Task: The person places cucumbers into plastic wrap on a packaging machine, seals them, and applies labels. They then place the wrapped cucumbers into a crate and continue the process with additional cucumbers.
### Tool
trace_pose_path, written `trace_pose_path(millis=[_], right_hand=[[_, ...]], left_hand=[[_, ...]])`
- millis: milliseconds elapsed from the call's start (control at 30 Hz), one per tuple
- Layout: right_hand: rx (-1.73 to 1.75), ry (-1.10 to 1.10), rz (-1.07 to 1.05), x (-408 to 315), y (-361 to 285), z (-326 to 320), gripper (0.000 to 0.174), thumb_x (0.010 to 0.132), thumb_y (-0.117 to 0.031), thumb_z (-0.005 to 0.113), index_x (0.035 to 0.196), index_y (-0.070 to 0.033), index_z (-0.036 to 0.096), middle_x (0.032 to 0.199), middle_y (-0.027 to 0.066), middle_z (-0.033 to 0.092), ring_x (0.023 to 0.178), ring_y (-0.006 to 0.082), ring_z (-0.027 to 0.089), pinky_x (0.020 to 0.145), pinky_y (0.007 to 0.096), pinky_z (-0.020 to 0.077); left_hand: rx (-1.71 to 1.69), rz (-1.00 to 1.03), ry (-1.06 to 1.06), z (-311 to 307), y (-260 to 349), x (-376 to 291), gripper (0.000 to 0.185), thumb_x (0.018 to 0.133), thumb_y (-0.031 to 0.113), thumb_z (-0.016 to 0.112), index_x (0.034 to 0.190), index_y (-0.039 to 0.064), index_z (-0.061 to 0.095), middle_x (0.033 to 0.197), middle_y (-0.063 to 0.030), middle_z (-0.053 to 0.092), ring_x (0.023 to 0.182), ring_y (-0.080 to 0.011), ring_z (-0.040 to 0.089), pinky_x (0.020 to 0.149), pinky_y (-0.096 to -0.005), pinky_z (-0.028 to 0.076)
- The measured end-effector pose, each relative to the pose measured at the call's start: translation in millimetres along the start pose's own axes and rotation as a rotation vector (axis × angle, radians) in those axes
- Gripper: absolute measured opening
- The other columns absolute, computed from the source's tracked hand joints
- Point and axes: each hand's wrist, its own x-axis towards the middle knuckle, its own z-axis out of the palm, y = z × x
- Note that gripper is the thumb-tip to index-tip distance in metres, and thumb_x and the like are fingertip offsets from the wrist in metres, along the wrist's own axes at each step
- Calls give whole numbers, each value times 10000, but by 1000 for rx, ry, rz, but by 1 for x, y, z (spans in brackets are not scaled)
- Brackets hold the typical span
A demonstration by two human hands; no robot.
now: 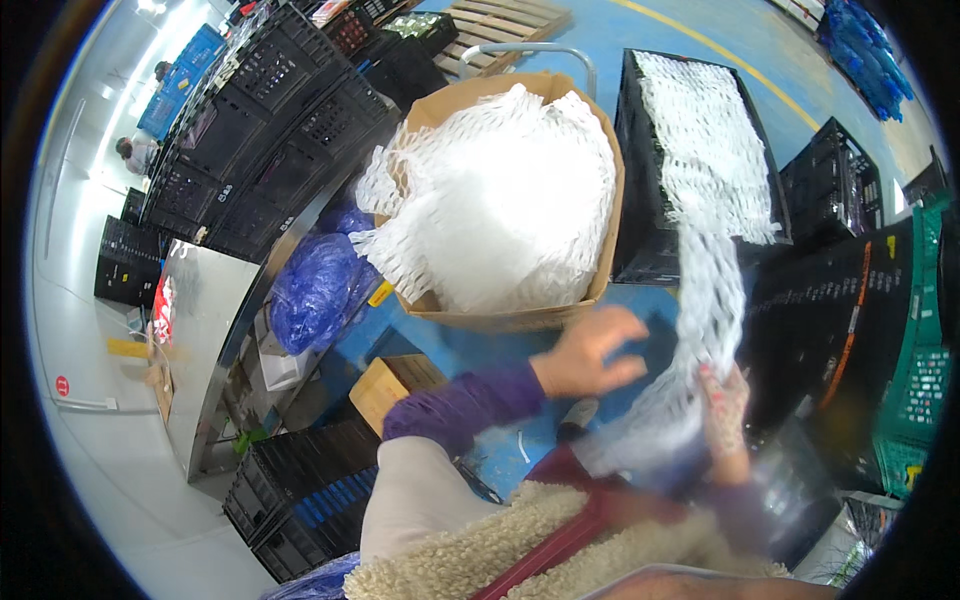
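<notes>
White slit netting (709,300) hangs in a stretched strip over the near edge of a black plastic crate (645,251). My right hand (726,397) is closed on this strip, and its loose end trails blurred towards my body. My left hand (596,352) has its fingers apart and holds nothing; it is left of the strip, just below a large cardboard box (495,322). A big heap of white netting (517,202) fills that box and spills over its left side. More netting (705,127) lies across the crate's top.
Stacked black crates (262,127) stand at upper left, beside a metal table (202,300) and blue plastic bags (319,292). Folded black crates (315,487) and a small carton (390,382) lie lower left. Black and green crates (915,375) stand at right. A person (139,154) is far left.
</notes>
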Motion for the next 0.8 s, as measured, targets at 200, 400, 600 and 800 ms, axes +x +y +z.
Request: trace_pose_path(millis=[200,400,600,800], right_hand=[[-239,282,112,-53,38,-74,411,942,-179,648,1286,37,581,1168,102,663,1015,179,624,905,308,485],[-407,358,190,-90,107,-115,392,942,-188,627,1283,0,584,1112,98,673,969,192,631,848,330,496],[-552,224,269,-101,160,-141,371,953,-235,597,1288,-77,607,1146,122,657,1037,265,608,927,422,462],[-618,118,255,-108,180,-151,358,965,-282,566,1294,-153,629,1180,147,642,1106,338,584,1005,514,428]], left_hand=[[510,-692,867,-225,-217,19,358,855,162,711,1122,-44,592,1028,-157,607,985,-317,602,899,-407,483],[866,-1372,535,-353,-287,-39,617,835,616,551,1328,253,622,1399,-243,525,1368,-430,392,1145,-478,292],[902,-1458,194,-359,-362,-60,548,849,568,504,1327,328,627,1497,-110,464,1437,-391,297,1200,-530,126],[1142,-1361,349,-358,-385,-92,477,898,398,522,1278,134,638,1401,-112,526,1392,-307,380,1115,-564,272]])
